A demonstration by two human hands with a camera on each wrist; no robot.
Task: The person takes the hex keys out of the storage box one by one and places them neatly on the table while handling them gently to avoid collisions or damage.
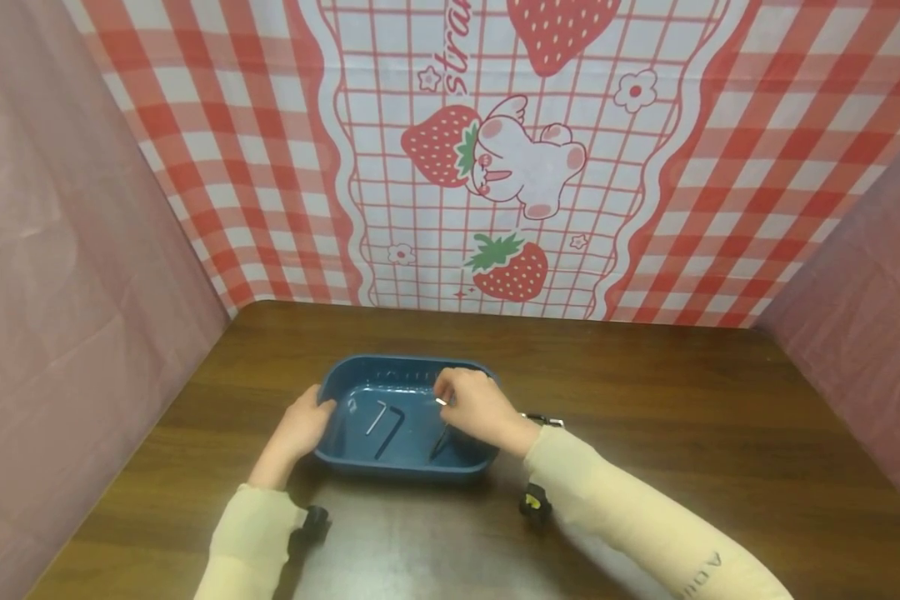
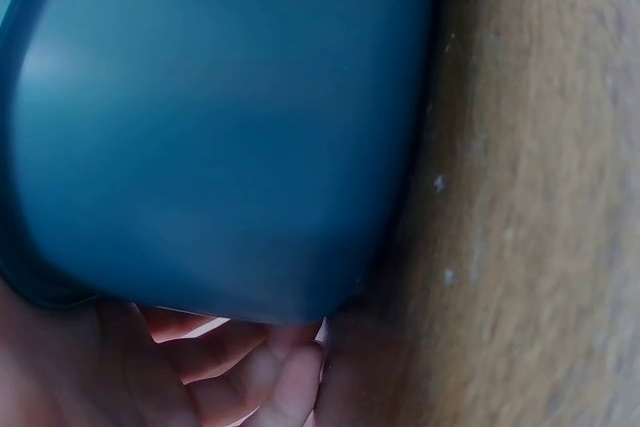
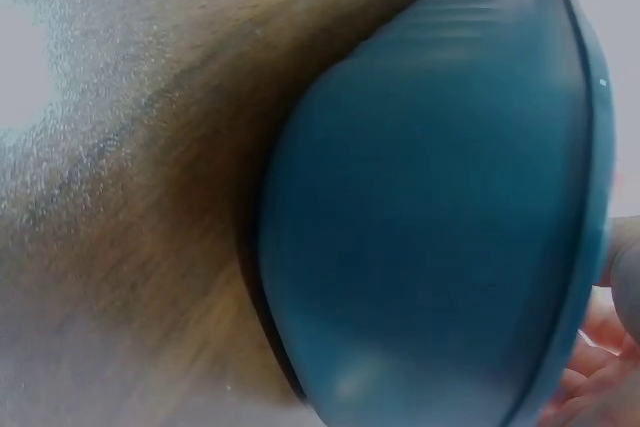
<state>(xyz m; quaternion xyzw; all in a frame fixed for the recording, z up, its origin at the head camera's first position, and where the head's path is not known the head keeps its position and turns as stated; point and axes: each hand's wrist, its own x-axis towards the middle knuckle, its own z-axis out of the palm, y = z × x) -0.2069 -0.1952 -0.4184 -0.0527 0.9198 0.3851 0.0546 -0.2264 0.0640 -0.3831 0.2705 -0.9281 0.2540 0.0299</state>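
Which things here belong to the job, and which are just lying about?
Seemingly part of the job:
blue tray, held by the left hand
silver L-shaped key and black L-shaped key inside
small shiny piece held by the right hand

Just surroundings:
strawberry-print cloth behind
pink drapes either side

Left hand (image 1: pixel 305 423): thumb pointed inward, fingers (image 2: pixel 290 387) were curled below. Right hand (image 1: pixel 476 407) angled inward, back up, fingertips and thumb pinched together. Both sleeved forearms (image 1: pixel 645 508) were extended forward.
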